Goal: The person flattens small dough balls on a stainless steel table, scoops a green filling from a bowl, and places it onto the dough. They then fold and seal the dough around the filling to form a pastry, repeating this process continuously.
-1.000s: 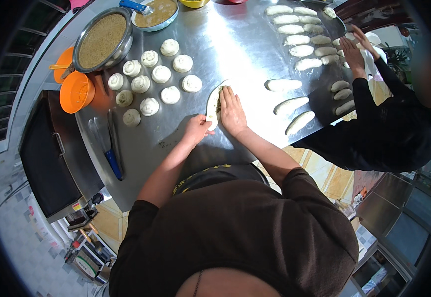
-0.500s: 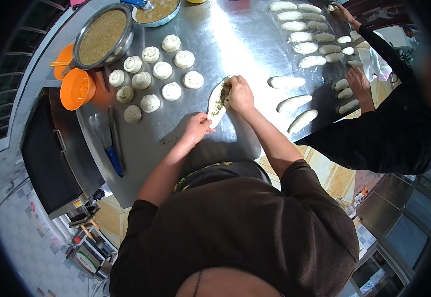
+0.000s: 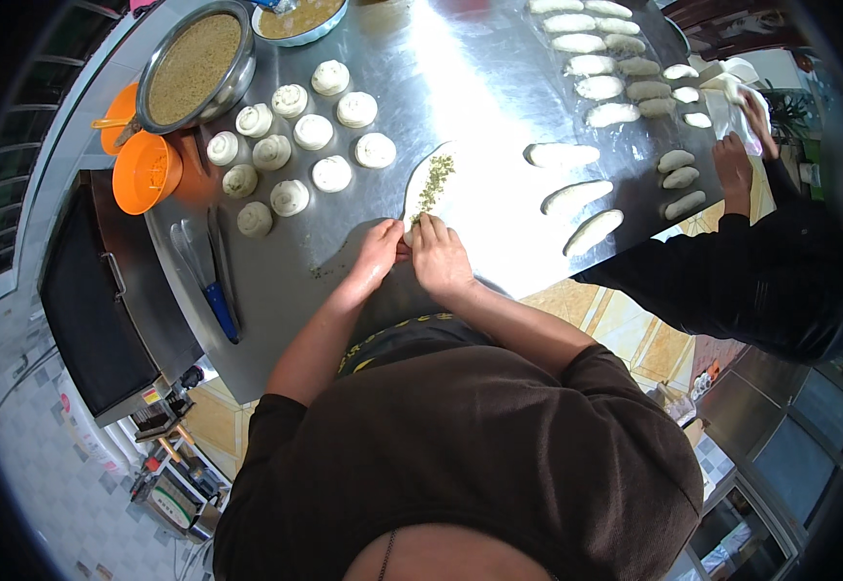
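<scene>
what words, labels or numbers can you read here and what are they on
No text reads clearly.
Dark cloth at the waist: yellow lettering, too distorted to read.
Yellow sticker on the black appliance: too small.
Pale label, lower left: too small.

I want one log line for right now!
left hand: at dough, near end; right hand: same end; filling: strip along dough; buns: to the left

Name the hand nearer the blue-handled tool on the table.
Left. The left hand is to the right of the blue-handled tool, at the near end of the dough strip; the right hand is at that end too, farther right.
</scene>
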`<state>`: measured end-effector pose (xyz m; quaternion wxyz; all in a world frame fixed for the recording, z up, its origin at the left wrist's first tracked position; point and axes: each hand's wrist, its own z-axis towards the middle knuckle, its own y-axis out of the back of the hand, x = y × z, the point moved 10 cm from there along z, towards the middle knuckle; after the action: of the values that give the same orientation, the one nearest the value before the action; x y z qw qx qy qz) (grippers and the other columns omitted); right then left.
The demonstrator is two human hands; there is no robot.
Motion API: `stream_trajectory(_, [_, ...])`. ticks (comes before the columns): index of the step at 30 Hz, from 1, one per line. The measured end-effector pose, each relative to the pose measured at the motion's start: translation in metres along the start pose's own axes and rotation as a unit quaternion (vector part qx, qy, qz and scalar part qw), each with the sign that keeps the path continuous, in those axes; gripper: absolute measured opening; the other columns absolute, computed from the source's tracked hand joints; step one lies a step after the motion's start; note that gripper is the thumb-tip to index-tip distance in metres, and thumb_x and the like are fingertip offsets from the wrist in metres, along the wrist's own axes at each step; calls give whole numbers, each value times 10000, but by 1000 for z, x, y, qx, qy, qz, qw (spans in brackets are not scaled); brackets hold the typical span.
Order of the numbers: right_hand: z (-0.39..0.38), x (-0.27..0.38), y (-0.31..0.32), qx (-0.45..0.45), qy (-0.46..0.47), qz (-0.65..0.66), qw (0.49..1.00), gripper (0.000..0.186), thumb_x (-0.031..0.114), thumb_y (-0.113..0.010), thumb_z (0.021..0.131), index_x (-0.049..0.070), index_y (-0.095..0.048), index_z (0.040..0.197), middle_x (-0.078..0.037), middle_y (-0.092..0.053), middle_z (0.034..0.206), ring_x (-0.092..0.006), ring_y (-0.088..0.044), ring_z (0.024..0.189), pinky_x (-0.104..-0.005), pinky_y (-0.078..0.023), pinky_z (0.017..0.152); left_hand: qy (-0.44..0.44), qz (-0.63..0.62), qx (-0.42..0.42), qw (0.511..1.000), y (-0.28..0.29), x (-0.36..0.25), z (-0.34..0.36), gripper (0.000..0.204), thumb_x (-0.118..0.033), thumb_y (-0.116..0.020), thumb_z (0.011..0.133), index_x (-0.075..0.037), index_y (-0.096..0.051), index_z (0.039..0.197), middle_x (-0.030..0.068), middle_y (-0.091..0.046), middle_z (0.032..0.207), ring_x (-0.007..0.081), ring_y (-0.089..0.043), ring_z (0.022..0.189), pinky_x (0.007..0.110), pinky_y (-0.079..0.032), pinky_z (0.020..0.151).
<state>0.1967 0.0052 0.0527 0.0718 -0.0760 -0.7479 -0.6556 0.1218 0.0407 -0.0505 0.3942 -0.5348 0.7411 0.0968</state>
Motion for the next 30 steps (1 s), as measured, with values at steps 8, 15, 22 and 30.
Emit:
stream_trajectory(8, [25,-30,10,3,22,196,980,129,94,-564,798,21,-628,883,-168,-604,920,-337,-605,884,-402,-511,751,-13,78,-11,997,2,-7,-2,245,-256,-517,977,-17,-572,974,50,-645,826,117,-639,691,246,-492,613])
stream_trajectory(15, [91,-173,58,-182,-186,198,945,200,153,-590,853,20,-681,972,-169,-675,862,-336,-664,778,-393,-523,740,-36,135,-14,990,-10,-18,-1,172,-113,-586,925,20,-567,1033,98,-681,872,155,-686,769,256,-501,627])
stream_trajectory(22, [105,-153,9,-20,-180,395,901,100,134,-654,839,39,-675,863,-124,-670,792,-225,-662,762,-343,-514,737,-29,136,-11,990,-5,-11,-9,159,-47,-536,933,21,-549,1076,110,-680,963,174,-681,781,262,-521,663])
stream_trajectory(30, [96,-146,31,-137,-87,242,957,141,163,-700,809,91,-667,926,-82,-595,893,-249,-622,746,-342,-510,695,-45,119,-26,992,-7,-16,-10,122,-26,-536,922,39,-562,1021,118,-683,887,173,-682,743,278,-529,634])
